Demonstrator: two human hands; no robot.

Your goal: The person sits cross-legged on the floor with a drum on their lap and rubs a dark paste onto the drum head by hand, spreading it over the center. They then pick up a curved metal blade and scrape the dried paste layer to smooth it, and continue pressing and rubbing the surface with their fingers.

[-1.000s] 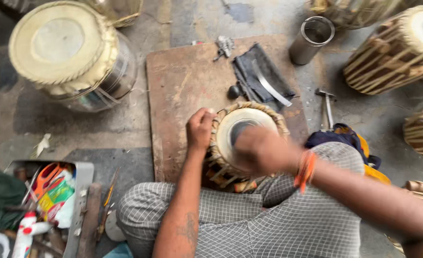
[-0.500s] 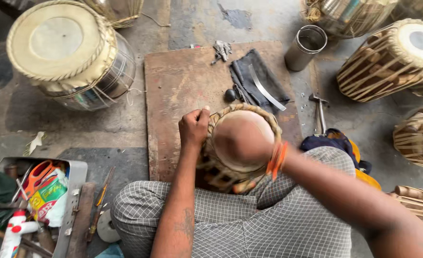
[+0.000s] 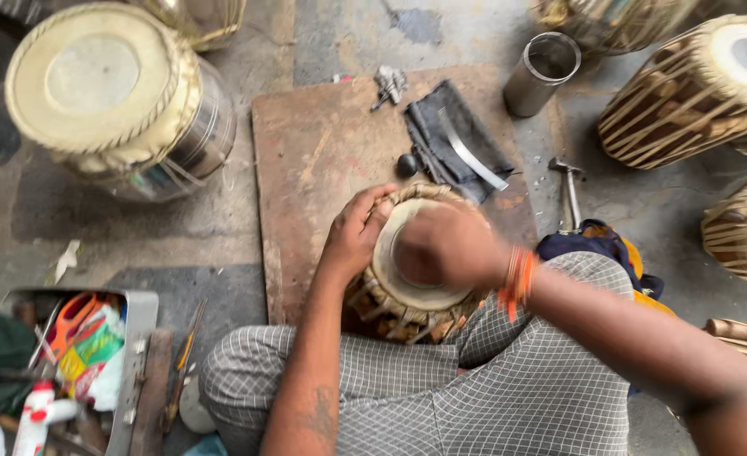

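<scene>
- A small drum (image 3: 415,279) stands upright between the seated person's knees, at the near edge of a wooden board (image 3: 323,160).
- The left hand (image 3: 358,232) cups the drum's rim at nine o'clock, fingers curled over the laced edge and gripping it.
- The right hand (image 3: 448,247) lies on the drumhead, blurred; I cannot tell whether it holds anything.
- At one o'clock from the drum lies a dark cloth (image 3: 449,127), a hammer (image 3: 569,190) at two o'clock.
- A big drum (image 3: 103,93) stands at ten o'clock.

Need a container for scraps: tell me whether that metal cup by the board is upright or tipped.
Upright. The metal cup stands on the floor with its open round mouth facing up; contents unclear.
</scene>
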